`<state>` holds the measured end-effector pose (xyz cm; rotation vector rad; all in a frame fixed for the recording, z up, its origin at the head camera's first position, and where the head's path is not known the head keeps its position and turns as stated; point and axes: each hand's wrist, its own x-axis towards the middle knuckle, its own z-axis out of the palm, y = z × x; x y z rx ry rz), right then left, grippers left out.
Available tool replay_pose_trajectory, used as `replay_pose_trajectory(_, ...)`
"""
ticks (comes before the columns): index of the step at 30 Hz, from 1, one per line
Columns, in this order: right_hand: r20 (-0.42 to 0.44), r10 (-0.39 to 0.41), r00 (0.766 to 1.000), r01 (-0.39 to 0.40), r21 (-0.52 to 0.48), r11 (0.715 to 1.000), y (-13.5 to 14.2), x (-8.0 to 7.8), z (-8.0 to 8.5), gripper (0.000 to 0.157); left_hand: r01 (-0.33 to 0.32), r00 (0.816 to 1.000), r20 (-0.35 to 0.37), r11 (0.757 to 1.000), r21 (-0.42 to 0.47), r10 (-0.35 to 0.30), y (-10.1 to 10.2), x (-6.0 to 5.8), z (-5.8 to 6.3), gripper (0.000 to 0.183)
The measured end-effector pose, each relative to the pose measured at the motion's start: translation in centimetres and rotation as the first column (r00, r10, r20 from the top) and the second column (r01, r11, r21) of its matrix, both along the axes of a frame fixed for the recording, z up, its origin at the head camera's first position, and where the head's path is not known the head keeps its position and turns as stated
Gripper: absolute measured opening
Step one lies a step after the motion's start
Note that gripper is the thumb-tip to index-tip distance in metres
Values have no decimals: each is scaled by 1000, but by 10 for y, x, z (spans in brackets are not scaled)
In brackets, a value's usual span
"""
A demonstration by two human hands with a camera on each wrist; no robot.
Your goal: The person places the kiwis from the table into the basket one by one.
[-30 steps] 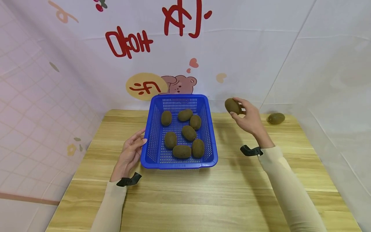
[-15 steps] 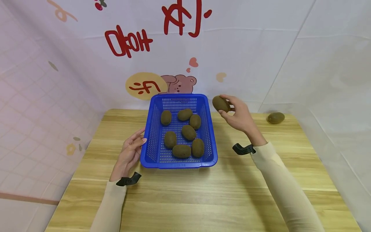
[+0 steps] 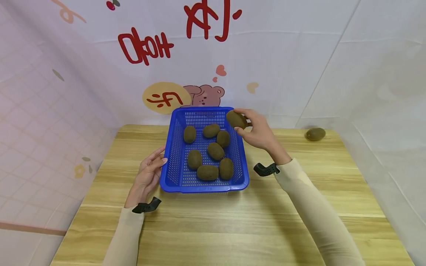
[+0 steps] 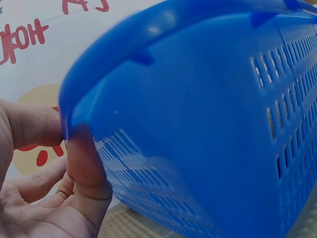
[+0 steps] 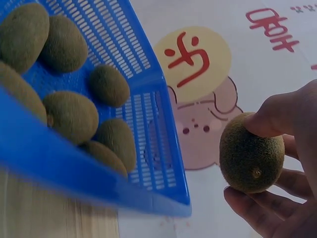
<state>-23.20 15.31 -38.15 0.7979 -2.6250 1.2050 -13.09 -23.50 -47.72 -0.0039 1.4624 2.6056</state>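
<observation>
A blue plastic basket (image 3: 203, 189) with perforated walls stands on the table, several brown kiwis (image 3: 216, 151) lying on its bottom. My left hand (image 3: 148, 176) is at the basket's left side; in the left wrist view, thumb and finger pinch its rim (image 4: 124, 37). Between the thumb and fingers of my right hand (image 3: 257, 131) is another kiwi (image 3: 236, 119), held over the basket's far right corner in the head view. The right wrist view shows this held kiwi (image 5: 251, 153) apart from the basket wall, thumb on one side and fingers on the other.
One more kiwi (image 3: 315, 134) lies at the table's far right, close to the back wall. The wooden table (image 3: 199, 229) meets white printed cloth (image 3: 283, 66) at the back and along both sides.
My right hand has carried its kiwi leftward, from right of the basket to above its far right corner. The left hand and the basket have stayed in place.
</observation>
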Motion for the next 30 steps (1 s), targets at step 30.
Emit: replay_pose_trajectory(30, 124, 138, 983, -150, 94, 984, -70, 9, -1, 63, 15, 1000, 1, 1000, -6, -15, 0, 0, 3, 66)
